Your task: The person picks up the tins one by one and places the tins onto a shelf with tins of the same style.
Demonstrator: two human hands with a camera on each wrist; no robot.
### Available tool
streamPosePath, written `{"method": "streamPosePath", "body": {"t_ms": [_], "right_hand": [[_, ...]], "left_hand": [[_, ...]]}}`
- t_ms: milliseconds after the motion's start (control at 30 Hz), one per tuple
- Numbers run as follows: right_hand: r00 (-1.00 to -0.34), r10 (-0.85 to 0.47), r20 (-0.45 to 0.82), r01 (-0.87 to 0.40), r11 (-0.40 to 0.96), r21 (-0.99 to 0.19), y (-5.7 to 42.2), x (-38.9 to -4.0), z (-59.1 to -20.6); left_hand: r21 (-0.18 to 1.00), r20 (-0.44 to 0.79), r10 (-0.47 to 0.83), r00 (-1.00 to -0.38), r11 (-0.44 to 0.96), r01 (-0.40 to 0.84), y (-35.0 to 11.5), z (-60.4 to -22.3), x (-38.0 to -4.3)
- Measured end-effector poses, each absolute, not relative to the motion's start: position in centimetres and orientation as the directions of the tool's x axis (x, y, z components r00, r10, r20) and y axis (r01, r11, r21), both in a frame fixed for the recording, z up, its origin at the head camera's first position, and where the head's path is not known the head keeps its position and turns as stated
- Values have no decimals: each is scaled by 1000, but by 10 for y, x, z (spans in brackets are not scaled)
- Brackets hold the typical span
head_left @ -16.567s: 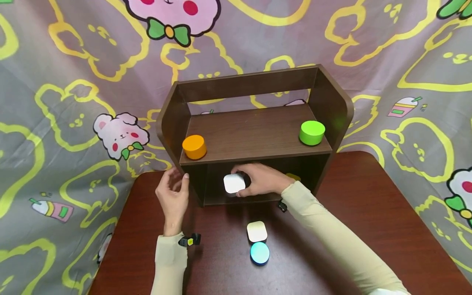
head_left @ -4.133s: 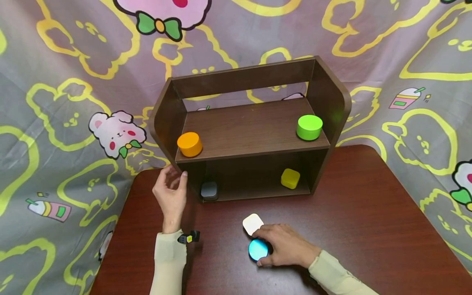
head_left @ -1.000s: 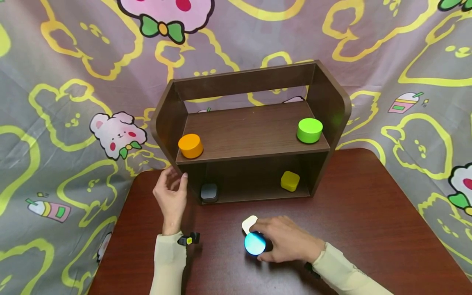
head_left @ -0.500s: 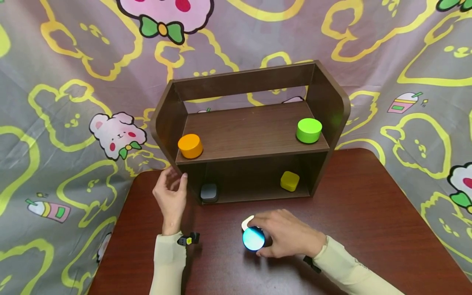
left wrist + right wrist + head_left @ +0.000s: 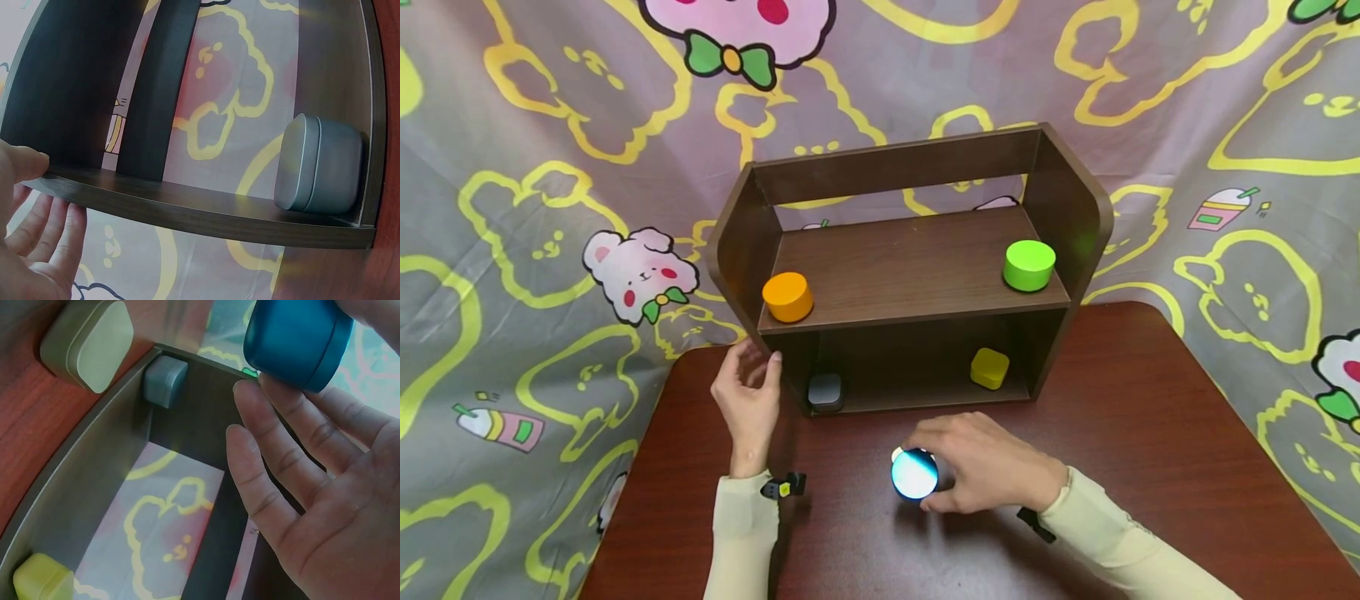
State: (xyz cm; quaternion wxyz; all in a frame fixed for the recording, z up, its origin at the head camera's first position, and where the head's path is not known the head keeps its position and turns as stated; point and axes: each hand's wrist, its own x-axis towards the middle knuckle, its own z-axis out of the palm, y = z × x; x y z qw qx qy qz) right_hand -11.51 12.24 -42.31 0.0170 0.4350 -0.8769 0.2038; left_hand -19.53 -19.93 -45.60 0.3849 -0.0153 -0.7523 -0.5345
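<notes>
A blue round tin with a shiny lid is in my right hand, thumb on one side and fingers on the other. In the right wrist view the tin is above the table. A cream rounded-square tin stands on the table, mostly hidden behind the blue one in the head view. My left hand grips the left side panel of a dark brown two-tier shelf; in the left wrist view, thumb and fingers lie on opposite sides of its edge.
An orange round tin sits at the upper tier's front left, a green round tin at its right. Below are a grey rounded-square tin at left and a yellow tin at right. A patterned cloth hangs behind.
Earlier my right hand held the grey tin, which now stands at lower left in the shelf. Since then it has gripped the blue tin, lifted it and moved slightly toward the shelf.
</notes>
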Motion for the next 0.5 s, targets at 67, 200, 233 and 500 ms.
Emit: {"method": "streamPosePath", "body": {"t_ms": [67, 200, 233, 500], "right_hand": [[-621, -757, 201, -768, 538, -347, 123, -116, -421], [-619, -761, 193, -769, 537, -346, 124, -117, -417], [-618, -762, 195, -770, 537, -343, 124, -118, -416], [-613, -764, 200, -774, 532, -342, 127, -121, -405]], "left_hand": [[791, 599, -388, -700, 426, 440, -199, -456, -196], [794, 596, -389, -702, 412, 446, -199, -456, -196], [796, 594, -389, -704, 409, 447, -199, -456, -196], [800, 588, -392, -707, 413, 436, -199, -455, -196]]}}
